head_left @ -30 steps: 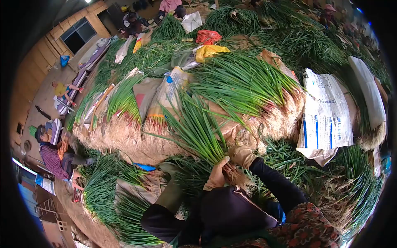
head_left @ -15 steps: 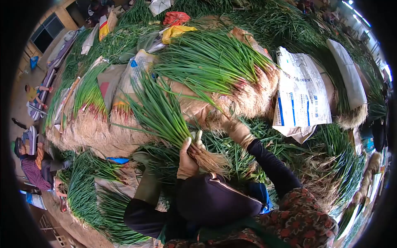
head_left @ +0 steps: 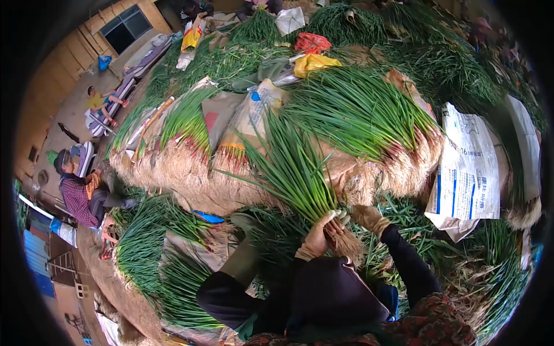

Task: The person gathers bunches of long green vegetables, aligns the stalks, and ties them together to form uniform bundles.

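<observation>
My left hand, in a tan glove, is wrapped round the lower stalks of a bunch of green onions. The leaves fan up and to the left; pale stringy roots hang below the grip. Beside the base of this bunch is my right hand, also gloved, its fingers curled close to my left fingertips. What it pinches, if anything, is hidden. Beyond both hands lies a large heap of green onions, with reddish stems and its roots towards me.
Loose green onions lie at the lower left. A white printed sack is on the right, a yellow bag and a red bag at the back. A person in a checked shirt sits at the left.
My right hand has come from the near edge of the heap, where it held a single stalk, to beside the bunch's base. My left hand still grips the bunch. The view has swung left.
</observation>
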Available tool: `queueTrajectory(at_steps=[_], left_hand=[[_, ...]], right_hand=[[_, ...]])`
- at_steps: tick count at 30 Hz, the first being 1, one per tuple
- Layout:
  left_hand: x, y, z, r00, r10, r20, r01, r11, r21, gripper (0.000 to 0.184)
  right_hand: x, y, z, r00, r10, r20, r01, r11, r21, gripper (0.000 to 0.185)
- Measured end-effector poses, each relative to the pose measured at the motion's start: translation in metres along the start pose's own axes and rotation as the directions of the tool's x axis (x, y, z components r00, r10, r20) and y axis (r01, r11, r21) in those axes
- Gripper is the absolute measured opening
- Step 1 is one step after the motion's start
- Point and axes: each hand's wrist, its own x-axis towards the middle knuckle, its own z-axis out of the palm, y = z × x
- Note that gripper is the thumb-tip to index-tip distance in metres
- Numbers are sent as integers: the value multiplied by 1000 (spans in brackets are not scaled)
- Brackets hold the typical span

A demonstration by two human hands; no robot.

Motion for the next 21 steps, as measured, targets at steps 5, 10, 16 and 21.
queueTrajectory(at_steps=[5, 10, 16, 21], left_hand=[[8, -7, -25, 999, -27, 33, 23, 994, 104, 36], [11, -6, -33, 999, 41, 31, -45, 990, 137, 37], [4, -1, -23, 1000, 8, 30, -12, 993, 118, 38], [8, -7, -29, 1000, -7, -16, 7, 1000, -18, 32]], right_hand=[[47, -31, 25, 956, 86, -282, -121, 987, -106, 38], [43, -29, 43, 909, 190, -370, -132, 975, 178, 29], [73, 0, 47, 868, 79, -491, 79, 953, 292, 20], [40, -60, 57, 863, 425, -272, 167, 268, 949, 28]])
